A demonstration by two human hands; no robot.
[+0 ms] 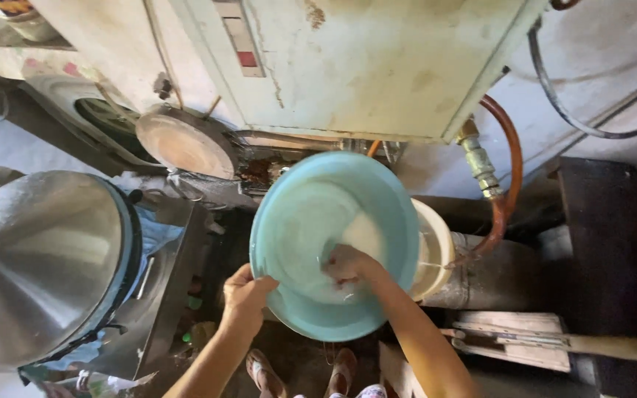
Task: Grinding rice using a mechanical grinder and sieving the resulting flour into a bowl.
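A light blue plastic basin (300,214) is tilted toward a cream bucket (436,247) that stands behind it to the right. My left hand (245,295) grips the basin's lower left rim. My right hand (348,264) is inside the basin, fingers curled in a white milky liquid or wet batter (363,234) that lies against the basin's lower right side. A thin white stream runs from the basin's edge over the bucket. My feet in sandals show below the basin.
A big domed metal lid (38,258) covers a pot at left. A pale green machine housing (363,59) hangs above, with an orange hose (506,169) and brass fitting at right. A round metal disc (186,144) sits upper left. Wooden planks (517,335) lie at lower right.
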